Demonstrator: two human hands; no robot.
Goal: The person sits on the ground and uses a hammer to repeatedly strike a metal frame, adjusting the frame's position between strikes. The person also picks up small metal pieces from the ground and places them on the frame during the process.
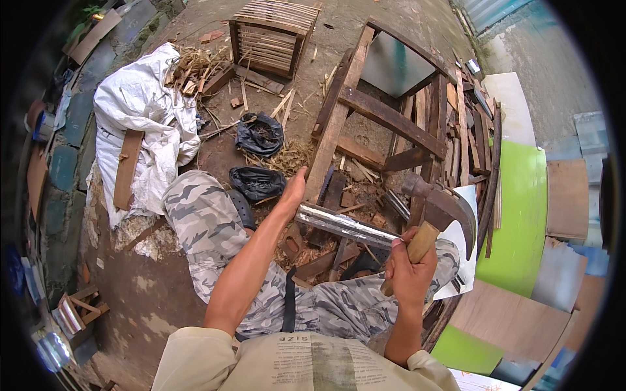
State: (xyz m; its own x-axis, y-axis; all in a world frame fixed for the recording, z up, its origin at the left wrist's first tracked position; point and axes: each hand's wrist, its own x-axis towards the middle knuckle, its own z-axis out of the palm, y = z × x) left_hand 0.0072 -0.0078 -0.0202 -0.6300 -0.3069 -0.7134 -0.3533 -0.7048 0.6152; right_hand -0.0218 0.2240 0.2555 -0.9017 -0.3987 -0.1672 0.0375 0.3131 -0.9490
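Observation:
A brown wooden frame, built like a stool or small table, lies tilted in front of me. My left hand is closed on the near end of its left leg, the fingers mostly hidden behind the wood. My right hand grips the wooden handle of a claw hammer, its worn metal head beyond the fist, over the frame's right side. A grey bar with white streaks spans between my hands; its right end meets my right fingers. I cannot tell whether they hold it too.
Two black plastic bags sit among wood shavings. A slatted wooden stool stands at the back. A white sack with a wooden board lies left. Stacked wood strips and a green panel are on the right.

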